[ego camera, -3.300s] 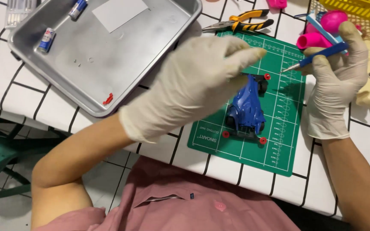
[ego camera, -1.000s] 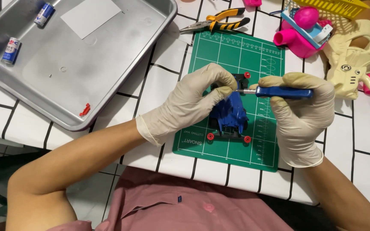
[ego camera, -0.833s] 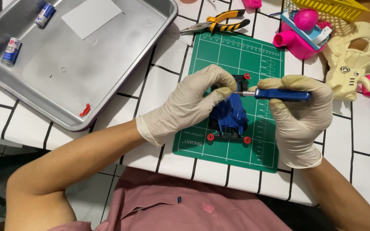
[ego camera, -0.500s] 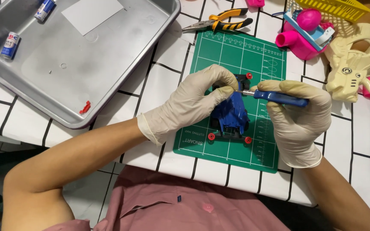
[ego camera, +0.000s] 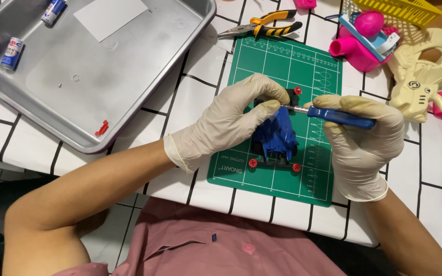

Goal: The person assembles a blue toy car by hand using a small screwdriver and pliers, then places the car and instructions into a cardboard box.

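A small blue toy car [ego camera: 276,138] with red wheels stands on a green cutting mat [ego camera: 282,66]. My left hand [ego camera: 226,120], in a pale glove, grips the car's front end from the left. My right hand [ego camera: 361,143], also gloved, holds a blue-handled screwdriver [ego camera: 338,116] lying nearly level. Its metal tip points left and meets the top of the car close to my left fingertips.
A metal tray [ego camera: 144,66] at upper left holds two small batteries [ego camera: 11,52], a white sheet and a tiny red part [ego camera: 101,128]. Yellow-handled pliers [ego camera: 267,25] lie above the mat. Pink toys [ego camera: 359,38], a yellow basket and a cream toy dinosaur [ego camera: 420,82] crowd the upper right.
My right hand brought the screwdriver down from the upper right to the car, and my left hand closed on the car. In the last second the hands barely moved.
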